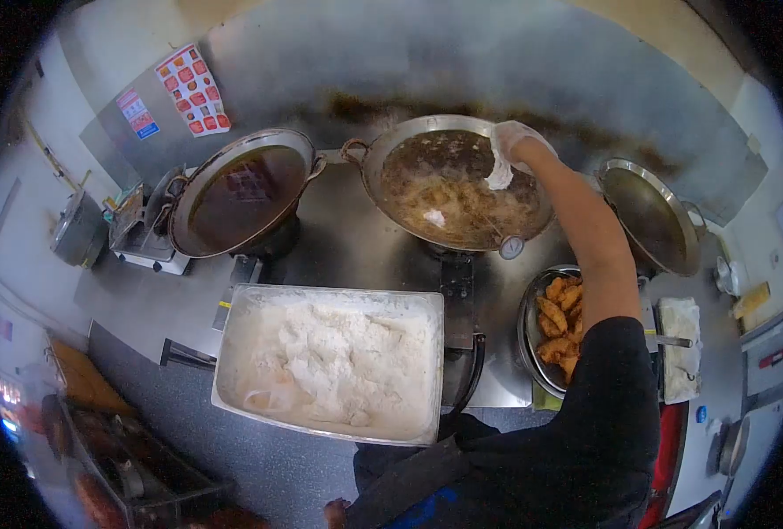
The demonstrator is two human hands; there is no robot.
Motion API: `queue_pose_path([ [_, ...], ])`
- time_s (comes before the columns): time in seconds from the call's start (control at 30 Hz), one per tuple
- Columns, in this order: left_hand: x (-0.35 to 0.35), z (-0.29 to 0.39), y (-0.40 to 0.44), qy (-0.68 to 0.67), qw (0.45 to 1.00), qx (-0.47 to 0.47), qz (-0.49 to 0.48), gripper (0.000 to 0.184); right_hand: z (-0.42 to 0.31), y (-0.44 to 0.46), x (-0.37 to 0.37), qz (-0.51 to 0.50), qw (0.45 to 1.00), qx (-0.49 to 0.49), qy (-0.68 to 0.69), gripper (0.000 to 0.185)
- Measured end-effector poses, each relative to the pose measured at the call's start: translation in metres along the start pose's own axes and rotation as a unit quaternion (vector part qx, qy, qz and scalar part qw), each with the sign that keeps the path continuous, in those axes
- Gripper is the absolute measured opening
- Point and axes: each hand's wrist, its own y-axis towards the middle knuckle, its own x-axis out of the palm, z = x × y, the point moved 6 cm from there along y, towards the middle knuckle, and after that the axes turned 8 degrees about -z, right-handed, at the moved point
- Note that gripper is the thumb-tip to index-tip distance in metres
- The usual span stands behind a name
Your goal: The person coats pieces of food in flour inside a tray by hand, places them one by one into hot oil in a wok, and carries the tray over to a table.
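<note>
My right hand (522,145), in a thin clear glove, is over the far right rim of the middle wok (397,130). Its fingers are closed on a flour-coated piece of food (500,174), which hangs down towards the bubbling oil. Another white-coated piece (435,217) floats in the oil. A dial thermometer (512,248) sits at the near rim. Nearer to me is a metal tray (328,434) of white flour (338,361). Only a small part of my left hand (337,511) shows at the bottom edge, its fingers not clear.
A second wok of dark oil (250,189) stands left, and a third (647,212) right. Golden fried pieces (560,317) lie in a metal bowl (525,339) beside my right arm. A covered pot (80,231) is far left. Printed sheets (193,91) hang on the wall.
</note>
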Motion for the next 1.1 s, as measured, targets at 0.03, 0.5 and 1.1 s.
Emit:
queue_pose_path([
  [0.03, 0.003, -0.002, -0.004, -0.004, 1.0, 0.004, 0.002, 0.022, 0.004, 0.002, 0.007, 0.014, 1.0, 0.007, 0.012, 0.01],
  [0.5, 0.015, -0.025, 0.005, -0.333, 0.941, -0.055, -0.022, 0.016, -0.109, -0.143, -0.12, 0.221, 0.932, -0.261, 0.123, 0.032],
  [1.1, -0.077, -0.083, -0.009, -0.626, 0.757, -0.183, -0.048, 0.022, -0.348, -0.13, 0.369, -0.191, 0.907, -0.182, 0.329, 0.065],
])
